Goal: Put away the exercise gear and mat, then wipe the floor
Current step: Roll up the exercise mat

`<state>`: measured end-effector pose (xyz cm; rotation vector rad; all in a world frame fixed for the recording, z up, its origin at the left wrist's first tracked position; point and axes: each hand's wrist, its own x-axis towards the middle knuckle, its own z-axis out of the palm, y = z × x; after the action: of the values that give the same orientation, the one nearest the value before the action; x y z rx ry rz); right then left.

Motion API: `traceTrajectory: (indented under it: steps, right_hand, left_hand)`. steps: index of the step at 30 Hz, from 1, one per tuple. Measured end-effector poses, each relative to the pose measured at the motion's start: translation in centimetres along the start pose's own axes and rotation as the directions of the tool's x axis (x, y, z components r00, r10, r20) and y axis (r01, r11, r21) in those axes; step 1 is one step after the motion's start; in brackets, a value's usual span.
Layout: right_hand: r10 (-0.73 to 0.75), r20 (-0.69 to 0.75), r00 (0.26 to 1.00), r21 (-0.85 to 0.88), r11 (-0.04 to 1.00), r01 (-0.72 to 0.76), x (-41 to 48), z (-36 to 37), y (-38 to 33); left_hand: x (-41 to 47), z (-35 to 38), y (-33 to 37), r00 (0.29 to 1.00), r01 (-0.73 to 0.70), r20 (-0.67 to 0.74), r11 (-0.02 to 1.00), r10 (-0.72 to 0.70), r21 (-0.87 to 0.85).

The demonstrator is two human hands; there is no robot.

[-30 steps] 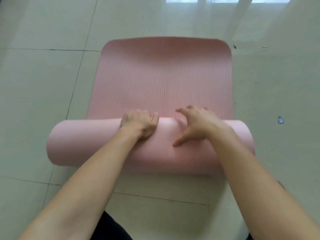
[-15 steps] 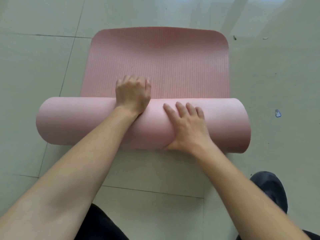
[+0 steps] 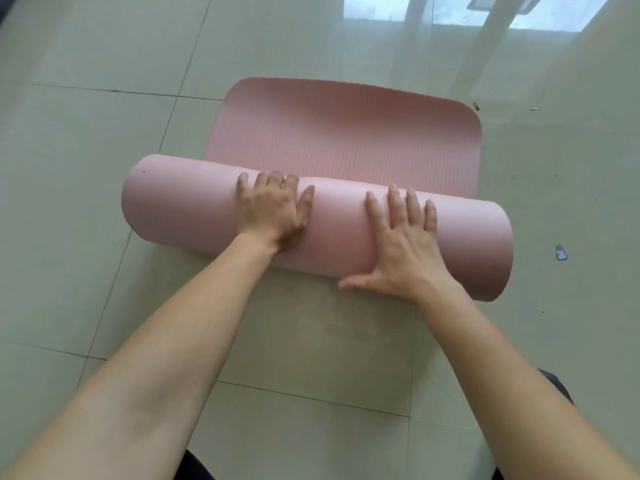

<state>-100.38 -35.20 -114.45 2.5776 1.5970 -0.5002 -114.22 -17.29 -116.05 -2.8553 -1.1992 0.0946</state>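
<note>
Both bare forearms reach forward from the bottom of the view, nearly straight; the right hand [image 3: 401,251] lies flat on the near side of the rolled part of the pink exercise mat [image 3: 322,220], fingers spread, thumb out to the side, grasping nothing; the left hand [image 3: 273,211] presses palm-down on top of the roll, fingers extended, unclenched; beyond, the unrolled stretch lies flat on the pale tiled floor [image 3: 86,168], rounded corners farthest away.

Small blue scrap [image 3: 561,253] on the floor (too tiny to identify), dark shoe [image 3: 557,386] mostly behind the forearm.
</note>
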Motion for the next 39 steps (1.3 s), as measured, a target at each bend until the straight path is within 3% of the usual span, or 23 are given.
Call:
traceTrajectory:
  steps: [2, 4, 6, 8, 10, 12, 14, 16, 19, 22, 24, 26, 29, 33, 36, 39]
  right_hand:
    - [-0.053, 0.03, 0.998, -0.123, 0.991, 0.056, -0.7, 1.0, -0.1]
    - [-0.061, -0.038, 0.997, -0.14, 0.989, 0.055, -0.9, 0.7, 0.0]
    - [-0.085, -0.018, 0.996, -0.068, 0.994, 0.084, -0.6, -1.1, 0.6]
    - [-0.138, 0.124, 0.983, 0.057, 0.99, 0.132, -0.4, -3.4, 1.7]
    - [-0.176, 0.288, 0.941, 0.146, 0.98, 0.138, -0.6, -5.1, 2.3]
    - [-0.181, 0.367, 0.912, 0.176, 0.977, 0.124, -1.5, -5.4, 2.1]
    - [-0.212, 0.348, 0.913, 0.216, 0.966, 0.142, -2.8, -4.4, 1.4]
    - [-0.217, 0.363, 0.906, 0.168, 0.972, 0.165, -3.8, -2.9, 0.2]
    - [-0.164, 0.327, 0.931, 0.0, 0.985, 0.173, -3.7, -0.6, -0.7]
    - [-0.185, 0.258, 0.948, 0.085, 0.982, 0.169, -1.7, -0.5, 0.2]
    - [-0.206, 0.242, 0.948, 0.132, 0.975, 0.179, 0.1, -1.2, 1.0]
    - [-0.211, 0.23, 0.95, 0.151, 0.972, 0.179, 2.0, -1.8, 1.2]
    - [-0.165, 0.148, 0.975, 0.173, 0.975, 0.139, 4.1, -2.3, 1.6]
    - [0.003, -0.096, 0.995, 0.18, 0.984, 0.014, 3.1, -0.9, 1.7]
    - [0.071, -0.321, 0.945, 0.198, 0.98, -0.007, 1.0, 1.4, 1.3]
    - [0.29, -0.387, 0.875, 0.319, 0.933, -0.168, -0.5, 2.7, 3.0]
  left_hand:
    - [0.0, -0.3, 0.0, 1.0, -0.007, -0.022, 0.999, 0.007, 0.04]
    - [-0.3, -1.1, 0.1, 1.0, -0.007, -0.015, 0.999, 0.008, 0.044]
    - [-0.3, -2.5, 0.4, 0.999, 0.005, 0.047, 0.999, -0.006, 0.032]
    - [0.0, -3.5, 0.7, 0.984, 0.018, 0.174, 0.999, -0.024, 0.041]
    - [-0.7, -3.1, 0.8, 0.928, 0.072, 0.364, 0.997, -0.078, 0.03]
    - [-2.2, -1.8, 0.9, 0.825, 0.147, 0.55, 0.989, -0.131, 0.014]
    - [-3.4, -0.3, 0.5, 0.744, 0.225, 0.645, 0.974, -0.175, 0.005]
    - [-3.4, 0.6, 0.1, 0.724, 0.264, 0.663, 0.965, -0.192, -0.009]
    - [-2.6, 1.4, 0.0, 0.781, 0.289, 0.584, 0.957, -0.221, -0.024]
    - [-2.0, 0.6, 0.1, 0.926, 0.279, 0.291, 0.955, -0.24, -0.1]
    - [-2.0, -0.4, 0.3, 0.964, 0.261, 0.096, 0.951, -0.248, -0.167]
    - [-3.1, -1.1, 0.9, 0.962, 0.263, -0.009, 0.938, -0.272, -0.225]
    - [-6.3, -0.5, 2.2, 0.946, 0.3, -0.045, 0.92, -0.321, -0.253]
    - [-8.9, 1.6, 3.3, 0.956, 0.282, -0.041, 0.95, -0.29, -0.138]
    - [-7.3, 1.8, 2.9, 0.951, 0.296, -0.05, 0.943, -0.307, -0.155]
    - [-3.7, 1.1, 1.8, 0.949, 0.307, -0.024, 0.94, -0.314, -0.146]
